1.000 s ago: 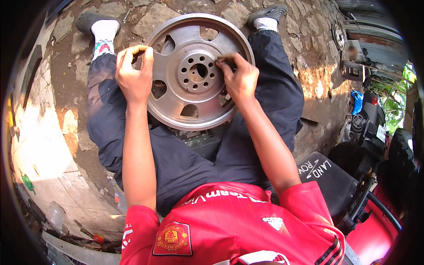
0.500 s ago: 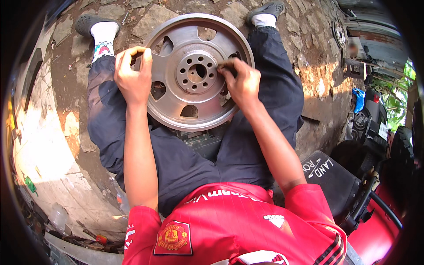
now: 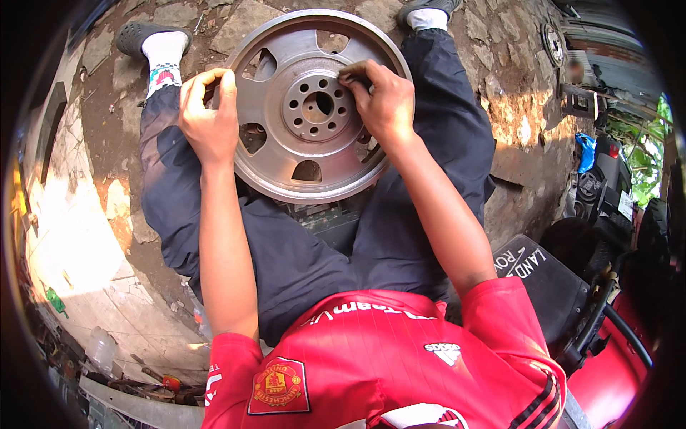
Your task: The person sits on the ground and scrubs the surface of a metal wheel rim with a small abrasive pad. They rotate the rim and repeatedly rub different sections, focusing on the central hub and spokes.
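Observation:
A bare metal wheel rim with several oblong openings and a bolt-holed hub stands between my spread legs, its face turned up toward me. My left hand is closed on the rim's left edge, fingers curled at the lip. Pinched in my right hand is a small brownish piece, flat like folded sandpaper; its exact kind I cannot tell. That hand is at the wheel's face, just above and right of the hub. A dark block or crate shows partly beneath the wheel.
Uneven stone paving and dirt surround my feet. On the right are a dark mud flap with white lettering and a red vehicle part. Another wheel leans far right. A clear plastic bottle lies at lower left.
My right hand has moved up and slightly left over the wheel's face, from beside the hub to above it. My left hand keeps its place on the rim's edge.

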